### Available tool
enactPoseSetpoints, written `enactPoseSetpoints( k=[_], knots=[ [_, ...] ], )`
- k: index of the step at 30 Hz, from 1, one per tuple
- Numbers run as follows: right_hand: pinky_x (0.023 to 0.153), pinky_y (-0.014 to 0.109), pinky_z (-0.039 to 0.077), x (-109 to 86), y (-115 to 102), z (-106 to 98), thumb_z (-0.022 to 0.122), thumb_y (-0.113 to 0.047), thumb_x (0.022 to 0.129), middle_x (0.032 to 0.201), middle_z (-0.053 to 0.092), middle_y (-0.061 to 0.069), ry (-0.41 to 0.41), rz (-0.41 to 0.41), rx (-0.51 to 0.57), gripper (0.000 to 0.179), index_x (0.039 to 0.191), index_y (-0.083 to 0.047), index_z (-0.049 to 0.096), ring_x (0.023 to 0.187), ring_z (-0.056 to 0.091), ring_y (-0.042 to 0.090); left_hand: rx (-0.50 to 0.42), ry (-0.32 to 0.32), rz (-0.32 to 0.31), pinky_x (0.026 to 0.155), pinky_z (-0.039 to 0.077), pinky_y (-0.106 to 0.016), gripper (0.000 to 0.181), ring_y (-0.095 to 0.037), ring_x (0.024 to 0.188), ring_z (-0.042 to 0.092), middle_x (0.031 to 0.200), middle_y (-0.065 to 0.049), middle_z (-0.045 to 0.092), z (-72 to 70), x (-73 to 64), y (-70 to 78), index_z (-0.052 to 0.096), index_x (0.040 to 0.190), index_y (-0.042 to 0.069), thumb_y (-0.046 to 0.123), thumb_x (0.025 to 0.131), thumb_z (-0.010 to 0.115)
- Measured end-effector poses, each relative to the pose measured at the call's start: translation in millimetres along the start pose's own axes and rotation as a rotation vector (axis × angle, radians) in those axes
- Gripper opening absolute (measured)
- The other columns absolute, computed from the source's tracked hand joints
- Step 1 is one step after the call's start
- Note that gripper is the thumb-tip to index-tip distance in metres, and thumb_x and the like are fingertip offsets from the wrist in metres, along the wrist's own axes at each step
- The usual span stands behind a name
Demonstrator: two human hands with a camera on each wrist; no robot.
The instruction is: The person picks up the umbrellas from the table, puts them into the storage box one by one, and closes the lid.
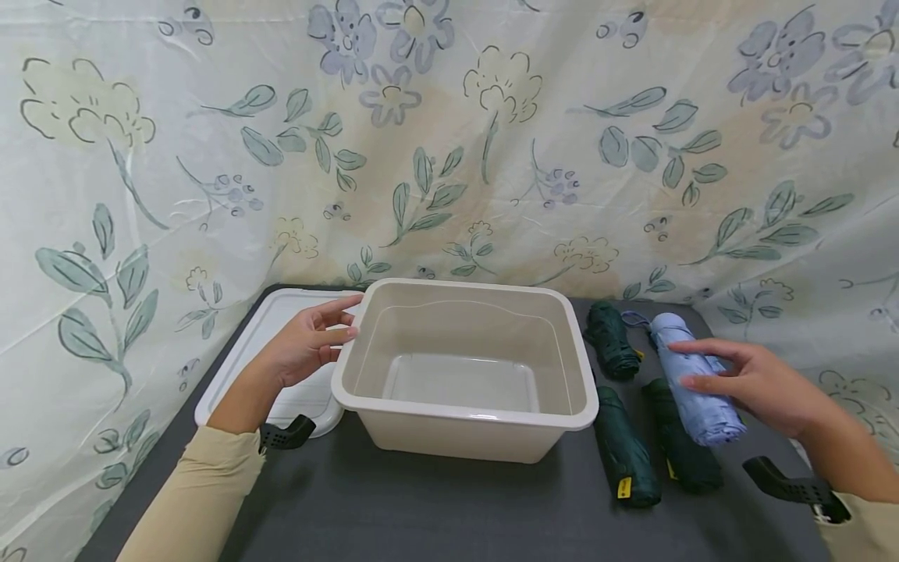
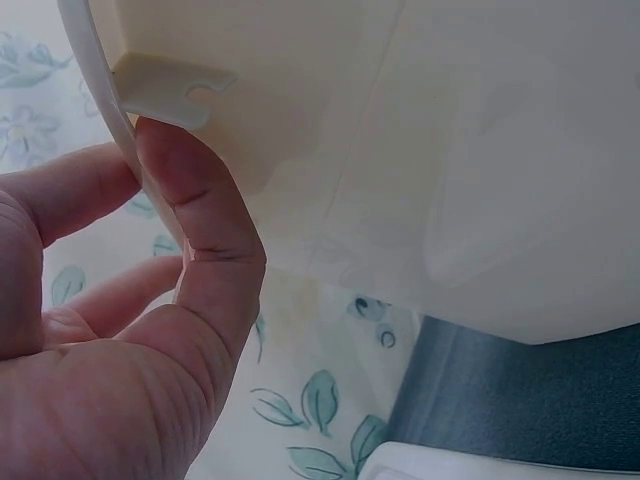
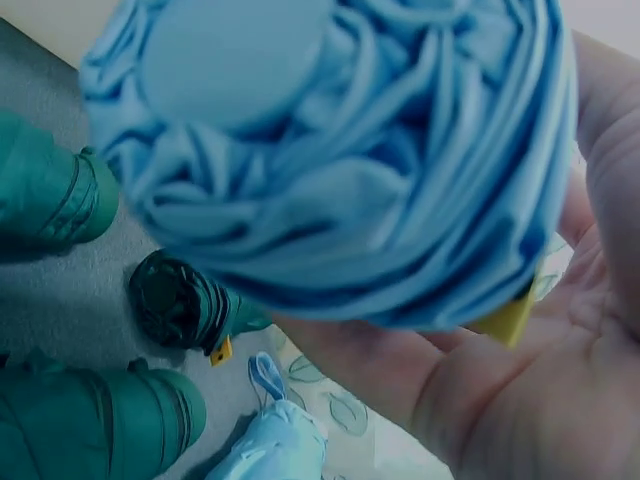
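Observation:
A beige plastic storage bin [image 1: 460, 437] stands in the middle of the table, its inside bare. My left hand [image 1: 309, 343] pinches the bin's left rim. In the left wrist view, one digit curls under the rim [image 2: 100, 90] beside a small notched tab [image 2: 175, 92]. My right hand [image 1: 765, 382] holds a light blue folded umbrella [image 1: 691, 382], tilted above the dark green ones. Its gathered end [image 3: 330, 200] fills the top of the right wrist view, with a yellow tag [image 3: 508, 318] beside the palm. Another light blue umbrella [image 3: 275, 445] with a wrist loop lies beyond it.
Three dark green folded umbrellas lie right of the bin: one at the back [image 1: 612, 339], one near the front [image 1: 625, 453], one partly under the blue umbrella [image 1: 691, 468]. A white lid [image 1: 239, 343] lies flat at left, partly behind the bin. Floral cloth [image 1: 435, 117] hangs behind the dark table [image 1: 421, 515].

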State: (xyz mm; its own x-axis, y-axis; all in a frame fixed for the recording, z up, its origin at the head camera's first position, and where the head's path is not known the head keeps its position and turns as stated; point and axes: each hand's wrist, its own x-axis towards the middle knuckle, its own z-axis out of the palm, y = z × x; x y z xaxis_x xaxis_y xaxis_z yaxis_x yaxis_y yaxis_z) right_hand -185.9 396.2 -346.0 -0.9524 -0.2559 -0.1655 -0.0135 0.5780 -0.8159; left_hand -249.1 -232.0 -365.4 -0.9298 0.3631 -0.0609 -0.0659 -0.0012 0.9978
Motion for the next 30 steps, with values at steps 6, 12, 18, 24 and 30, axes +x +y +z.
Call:
enactPoseSetpoints(
  k=[6, 12, 18, 24, 30],
  knots=[
    [0.076, 0.040, 0.063, 5.6, -5, 3, 0.064, -0.013, 0.102, 0.134, 0.047, -0.003, 0.005, -0.028, 0.020, 0.055, 0.154, -0.018, 0.047, 0.096, 0.069, 0.020, -0.013, 0.005, -0.002, 0.080, 0.062, -0.026, 0.067, -0.010, 0.093, 0.068, 0.110, -0.003, 0.058, 0.9, 0.0, 0.5, 0.035, 0.160, 0.010, 0.005, 0.099, 0.064],
    [0.076, 0.041, 0.064, 9.7, -14, 6, 0.063, -0.006, 0.101, 0.126, 0.050, -0.017, 0.009, -0.071, 0.085, 0.056, 0.154, -0.017, 0.047, 0.095, 0.070, 0.020, -0.018, 0.006, -0.007, 0.079, 0.063, -0.027, 0.069, -0.011, 0.093, 0.070, 0.111, -0.003, 0.059, 1.9, -1.8, 2.2, 0.034, 0.160, 0.009, 0.003, 0.099, 0.064],
    [0.075, 0.044, 0.064, 13.0, -24, 9, 0.063, -0.005, 0.100, 0.127, 0.052, -0.017, 0.012, -0.079, 0.121, 0.058, 0.154, -0.019, 0.047, 0.094, 0.070, 0.021, 0.002, 0.010, -0.029, 0.081, 0.063, -0.029, 0.070, -0.012, 0.095, 0.070, 0.115, -0.004, 0.058, 1.9, -1.6, 4.8, 0.034, 0.160, 0.011, 0.005, 0.098, 0.066],
    [0.076, 0.043, 0.064, 17.3, -34, 9, 0.062, -0.005, 0.101, 0.132, 0.049, -0.016, 0.009, -0.094, 0.127, 0.058, 0.155, -0.018, 0.046, 0.096, 0.070, 0.019, 0.022, 0.020, -0.049, 0.083, 0.063, -0.031, 0.071, -0.012, 0.097, 0.069, 0.118, -0.005, 0.057, 2.5, -2.2, 7.4, 0.034, 0.161, 0.012, 0.005, 0.098, 0.067],
    [0.077, 0.042, 0.064, 23.3, -43, 9, 0.061, -0.005, 0.101, 0.135, 0.047, -0.012, 0.001, -0.120, 0.140, 0.057, 0.155, -0.017, 0.045, 0.099, 0.069, 0.018, 0.008, 0.034, -0.055, 0.082, 0.063, -0.031, 0.072, -0.013, 0.097, 0.069, 0.118, -0.005, 0.057, 3.4, -0.9, 6.5, 0.035, 0.160, 0.012, 0.005, 0.097, 0.068]
  ],
)
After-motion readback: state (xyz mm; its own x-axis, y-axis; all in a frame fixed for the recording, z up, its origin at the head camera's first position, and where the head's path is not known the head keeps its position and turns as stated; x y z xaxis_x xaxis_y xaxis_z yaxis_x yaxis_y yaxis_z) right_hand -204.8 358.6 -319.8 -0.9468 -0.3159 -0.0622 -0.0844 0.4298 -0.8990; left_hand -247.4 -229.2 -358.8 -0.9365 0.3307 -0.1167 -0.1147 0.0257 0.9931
